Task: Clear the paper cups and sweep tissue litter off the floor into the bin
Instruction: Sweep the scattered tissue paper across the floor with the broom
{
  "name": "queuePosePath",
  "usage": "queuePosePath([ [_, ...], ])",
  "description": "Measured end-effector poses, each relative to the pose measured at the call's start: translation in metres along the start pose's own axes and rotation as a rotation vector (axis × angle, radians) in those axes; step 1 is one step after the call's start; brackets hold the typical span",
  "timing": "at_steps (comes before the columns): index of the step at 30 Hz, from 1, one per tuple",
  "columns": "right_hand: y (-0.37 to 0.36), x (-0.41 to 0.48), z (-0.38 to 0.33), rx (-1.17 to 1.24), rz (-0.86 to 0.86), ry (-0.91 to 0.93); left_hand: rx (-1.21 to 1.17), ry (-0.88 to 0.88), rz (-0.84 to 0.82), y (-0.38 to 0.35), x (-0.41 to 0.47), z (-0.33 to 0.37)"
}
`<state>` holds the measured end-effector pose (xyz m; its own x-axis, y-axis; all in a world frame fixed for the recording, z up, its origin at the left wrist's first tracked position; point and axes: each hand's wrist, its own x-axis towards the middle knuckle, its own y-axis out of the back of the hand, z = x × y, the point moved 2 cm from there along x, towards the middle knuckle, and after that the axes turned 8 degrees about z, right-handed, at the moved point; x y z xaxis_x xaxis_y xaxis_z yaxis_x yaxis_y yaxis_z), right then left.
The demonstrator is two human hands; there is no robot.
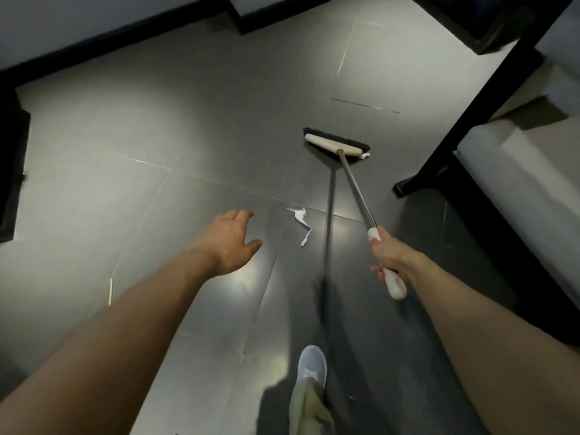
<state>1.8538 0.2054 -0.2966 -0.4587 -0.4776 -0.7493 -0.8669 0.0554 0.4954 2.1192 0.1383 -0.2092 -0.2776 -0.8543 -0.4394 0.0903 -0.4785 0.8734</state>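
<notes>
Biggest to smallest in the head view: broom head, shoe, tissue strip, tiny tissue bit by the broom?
1. broom head and shoe: look about alike; the shoe is nearer and partly covered, so unranked.
2. tissue strip.
3. tissue bit beside the bristles.

A grey shoe (310,362) (olive trouser cuff (309,406) over it) sits well apart from a black furniture leg (464,120).

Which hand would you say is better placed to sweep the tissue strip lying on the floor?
Right, probably: the right hand grips the broom, its head on the floor beyond the tissue strip; the left hand is open and holds nothing.
</notes>
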Motion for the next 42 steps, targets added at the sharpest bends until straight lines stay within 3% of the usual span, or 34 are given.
queuePosePath([
  [13,-0.005,-0.114,0.211,-0.106,-0.044,0.045,-0.080,0.021,-0.014,-0.111,-0.185,0.053],
  [19,0.019,-0.136,0.275,-0.182,-0.007,0.173,-0.099,0.052,-0.028,-0.132,-0.226,0.091],
  [24,0.061,-0.122,0.267,-0.232,-0.041,0.251,-0.135,0.127,-0.008,-0.142,-0.231,0.120],
  [30,0.087,-0.071,0.187,-0.328,-0.039,0.411,-0.177,0.256,0.037,-0.158,-0.233,0.144],
  [34,0.086,-0.036,0.161,-0.383,-0.098,0.416,-0.193,0.343,0.077,-0.167,-0.242,0.151],
  [42,0.122,-0.020,0.226,-0.794,-0.048,0.501,-0.238,0.427,0.086,-0.198,-0.281,0.179],
])
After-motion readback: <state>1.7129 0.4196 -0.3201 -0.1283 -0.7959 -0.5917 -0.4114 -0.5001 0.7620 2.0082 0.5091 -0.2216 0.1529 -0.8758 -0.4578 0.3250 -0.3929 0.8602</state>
